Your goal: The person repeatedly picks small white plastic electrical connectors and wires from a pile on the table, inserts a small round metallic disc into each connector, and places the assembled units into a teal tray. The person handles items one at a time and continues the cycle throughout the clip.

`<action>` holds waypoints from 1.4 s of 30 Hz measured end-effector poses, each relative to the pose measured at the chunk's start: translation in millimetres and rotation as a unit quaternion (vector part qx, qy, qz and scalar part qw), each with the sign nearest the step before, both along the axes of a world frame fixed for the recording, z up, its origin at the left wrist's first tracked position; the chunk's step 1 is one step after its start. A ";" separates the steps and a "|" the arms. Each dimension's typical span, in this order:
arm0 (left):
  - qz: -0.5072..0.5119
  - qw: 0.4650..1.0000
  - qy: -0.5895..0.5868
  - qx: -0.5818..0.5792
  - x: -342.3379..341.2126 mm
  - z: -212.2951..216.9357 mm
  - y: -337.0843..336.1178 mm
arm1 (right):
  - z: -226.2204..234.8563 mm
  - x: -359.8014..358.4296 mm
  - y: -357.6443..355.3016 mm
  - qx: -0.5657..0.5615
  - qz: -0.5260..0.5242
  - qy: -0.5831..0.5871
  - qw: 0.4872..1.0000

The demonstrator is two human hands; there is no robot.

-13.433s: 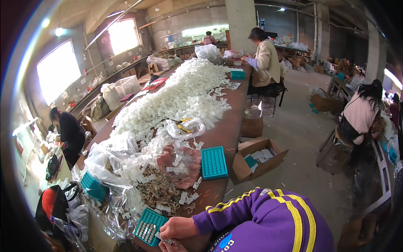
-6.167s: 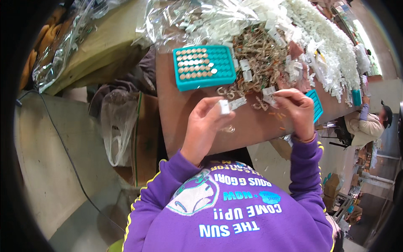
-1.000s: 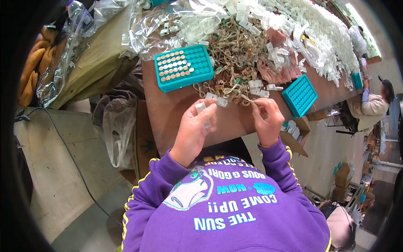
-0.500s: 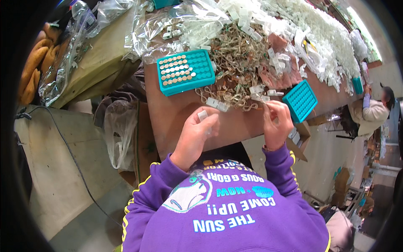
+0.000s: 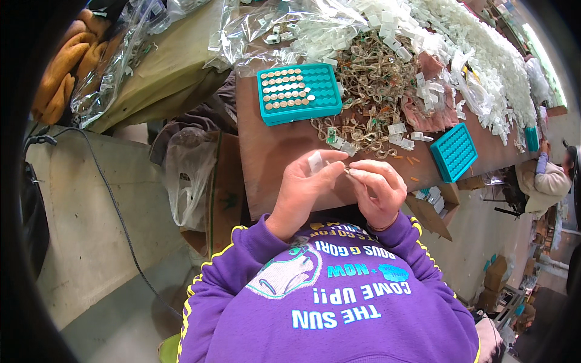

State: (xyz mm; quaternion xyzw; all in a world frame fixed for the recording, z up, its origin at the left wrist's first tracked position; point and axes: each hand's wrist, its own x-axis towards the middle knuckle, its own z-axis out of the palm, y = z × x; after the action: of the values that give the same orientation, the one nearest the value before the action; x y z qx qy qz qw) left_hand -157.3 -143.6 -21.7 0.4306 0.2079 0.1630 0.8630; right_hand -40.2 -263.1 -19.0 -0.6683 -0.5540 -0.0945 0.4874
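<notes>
My left hand (image 5: 302,189) is closed on a small white plastic piece (image 5: 315,162), held against the base of the forefinger. Its thumb and forefinger reach toward my right hand (image 5: 381,192), whose fingers are pinched. Between the fingertips of both hands shows a tiny thin thing, too small to name. Just beyond them lies a tangled heap of beige looped cords (image 5: 372,88). Small white plastic pieces (image 5: 397,129) sit at its near edge. Farther left, a teal tray (image 5: 322,91) carries rows of small round metallic discs (image 5: 283,88).
A second teal tray (image 5: 454,152) stands at the table's right edge. White plastic parts (image 5: 490,85) are heaped at the far right, and clear plastic film (image 5: 254,36) lies at the back. An open carton (image 5: 437,209) is below the table edge. A person (image 5: 548,181) sits at far right.
My right hand has moved left, away from the cords, to meet my left hand at the fingertips. The left still holds the white piece. The view has shifted slightly.
</notes>
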 end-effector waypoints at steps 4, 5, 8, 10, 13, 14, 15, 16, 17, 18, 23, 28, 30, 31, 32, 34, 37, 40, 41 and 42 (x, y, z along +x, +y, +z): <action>0.051 0.971 0.080 0.218 -3.8 2.7 1.6 | 15.0 2.4 7.9 -0.019 -0.017 0.221 0.975; 0.062 0.956 0.072 0.279 -3.7 3.2 1.4 | 18.6 6.9 11.7 -0.054 -0.010 0.268 0.962; 0.087 0.903 0.056 0.418 -3.0 4.1 0.6 | 28.1 14.5 16.8 -0.167 0.077 0.467 0.865; 0.095 0.885 0.063 0.452 -3.5 4.5 -0.8 | 27.7 11.8 21.2 -0.163 0.080 0.458 0.870; 0.093 0.884 0.065 0.454 -4.5 4.7 0.3 | 22.8 6.3 25.6 -0.104 0.087 0.498 0.857; 0.090 0.886 0.062 0.451 -4.7 4.7 0.8 | 21.0 5.0 26.2 -0.076 0.086 0.522 0.845; 0.085 0.895 0.059 0.434 -5.3 4.8 1.1 | 19.5 4.8 26.2 -0.056 0.089 0.540 0.835; 0.078 0.904 0.056 0.416 -5.9 4.8 1.2 | 18.2 4.9 26.1 -0.037 0.088 0.561 0.822; 0.072 0.913 0.053 0.398 -6.5 4.8 1.4 | 16.9 4.6 26.1 -0.018 0.087 0.581 0.809; 0.063 0.923 0.058 0.375 -7.2 4.4 1.4 | 15.9 4.7 25.9 -0.006 0.095 0.600 0.794; 0.026 0.973 0.057 0.221 -13.3 -0.1 1.8 | 13.4 8.0 24.3 0.019 0.128 0.677 0.725; 0.039 0.986 -0.057 -0.149 -18.8 -8.9 11.2 | 9.7 20.6 19.7 0.004 0.211 0.740 0.639; 0.053 0.962 -0.108 -0.245 -18.7 -11.4 9.4 | 6.0 23.0 17.9 0.000 0.243 0.763 0.600; 0.038 0.953 -0.122 -0.274 -19.4 -12.3 11.4 | 3.4 21.7 17.3 -0.015 0.208 0.772 0.600; 0.035 0.954 -0.129 -0.268 -18.6 -13.2 11.4 | 1.9 23.1 17.0 -0.010 0.235 0.781 0.579; 0.026 0.955 -0.155 -0.253 -16.1 -14.5 11.4 | 0.0 26.9 16.6 -0.014 0.300 0.793 0.529; 0.011 0.966 -0.143 -0.217 -14.9 -14.9 13.7 | -1.9 28.3 16.5 -0.003 0.296 0.824 0.483; 0.017 0.981 -0.090 -0.173 -18.6 -12.7 13.1 | -3.3 27.1 16.7 -0.008 0.273 0.797 0.538; 0.013 0.986 -0.076 -0.149 -19.8 -11.8 13.3 | -3.6 26.5 16.5 -0.012 0.263 0.795 0.546; 0.007 0.991 -0.055 -0.123 -21.0 -11.0 13.8 | -3.8 26.2 16.2 -0.018 0.254 0.793 0.553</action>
State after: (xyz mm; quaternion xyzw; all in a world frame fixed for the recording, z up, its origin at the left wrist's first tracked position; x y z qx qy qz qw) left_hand -178.3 -129.8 -32.7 0.3104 0.1817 0.1661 0.9182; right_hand -14.0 -246.9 -22.8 -0.3130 -0.0914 0.6115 0.7209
